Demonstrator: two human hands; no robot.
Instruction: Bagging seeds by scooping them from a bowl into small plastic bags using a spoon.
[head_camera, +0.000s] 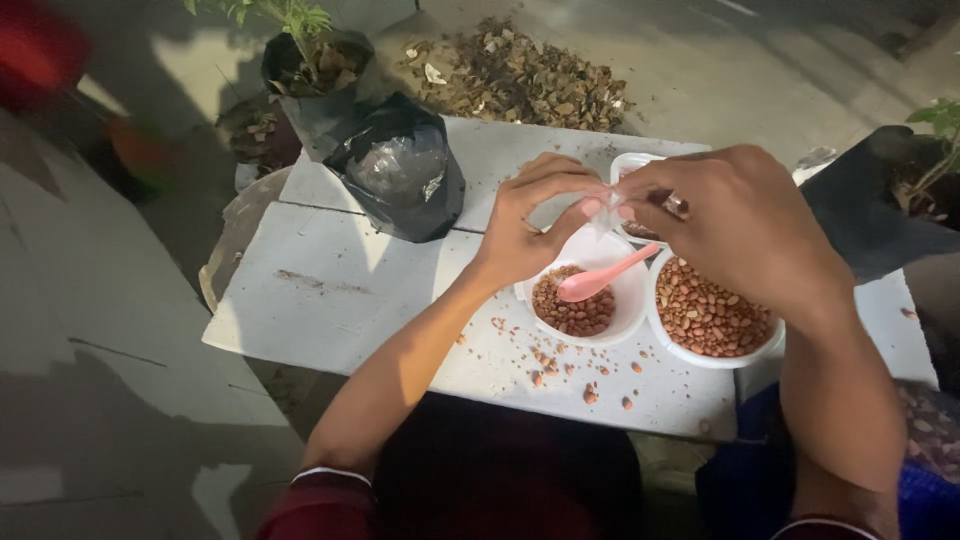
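**Both hands pinching a small clear bag above the peanut bowls**

At the far left corner of the white surface (330, 290) sits a black plastic bag (400, 170), bunched and shiny, with a potted plant (315, 60) just behind it off the surface's far edge. A heap of dry husks (520, 75) lies on the ground beyond the far edge.

My left hand (530, 225) is raised over the middle of the surface, thumb and fingers pinched tight on a small clear plastic bag (603, 208). Below it stands a white bowl (625, 300) with peanuts in the bottom and a pink spoon (605, 277) leaning in it, handle pointing right. Loose peanuts (590, 385) are scattered on the surface towards the near edge, in front of that bowl.

My right hand (735, 225) meets the left one, its grip also closed on the same clear bag, fingertips touching. Under it, touching the first bowl, is a second white bowl (662, 335) much fuller with peanuts. A third white container (630, 162) sits behind my hands near the far edge, mostly hidden.
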